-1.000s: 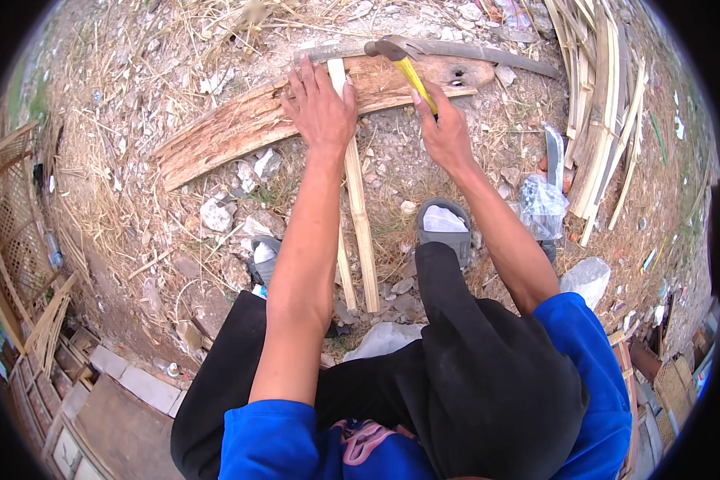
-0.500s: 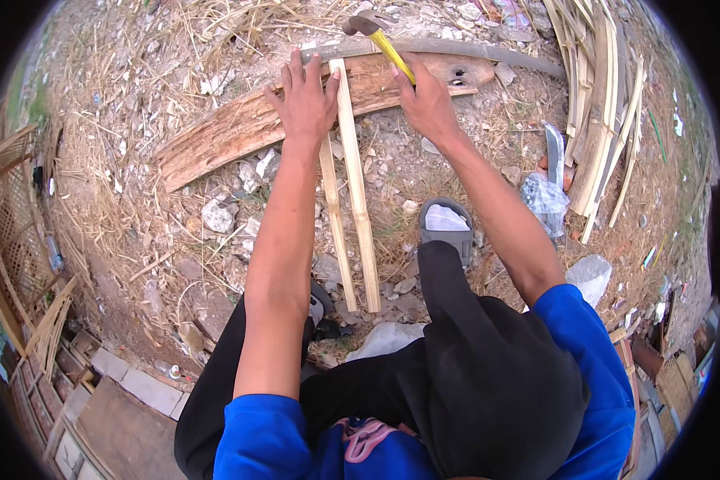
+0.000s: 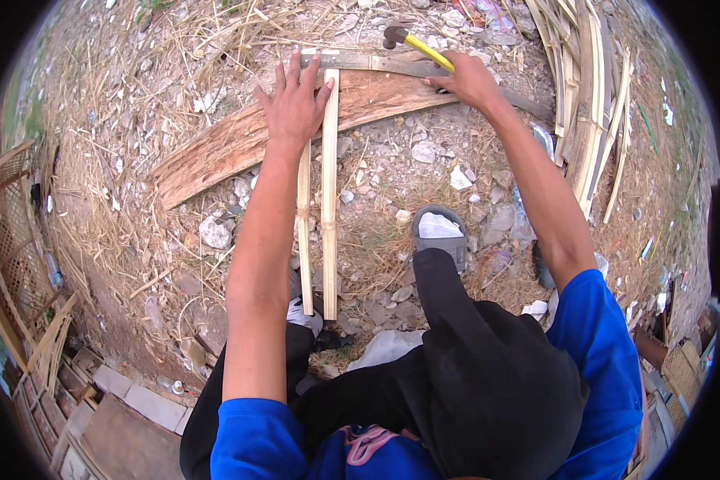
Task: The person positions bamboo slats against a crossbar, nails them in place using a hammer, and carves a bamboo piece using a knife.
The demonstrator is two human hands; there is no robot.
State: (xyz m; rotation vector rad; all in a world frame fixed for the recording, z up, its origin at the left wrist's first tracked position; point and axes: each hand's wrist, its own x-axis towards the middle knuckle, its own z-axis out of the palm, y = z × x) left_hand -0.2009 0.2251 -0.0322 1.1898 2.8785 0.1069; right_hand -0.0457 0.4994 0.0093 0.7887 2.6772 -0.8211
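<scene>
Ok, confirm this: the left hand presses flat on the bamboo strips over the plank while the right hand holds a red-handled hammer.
Not quite: the hammer has a yellow handle, not red, as the head view shows. The rest holds: the left hand lies flat on the bamboo strips over the plank, and the right hand holds the hammer.

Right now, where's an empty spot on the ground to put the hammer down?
Mostly bare stony dirt lies between the bamboo strips and the grey shoe, below the wooden plank. The bamboo pile on the right is crowded; the left ground has scattered straw.

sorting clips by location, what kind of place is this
Probably an outdoor yard used for bamboo work: bare stony ground strewn with dry straw, a stack of split bamboo strips, and woven lattice panels at the left.
</scene>
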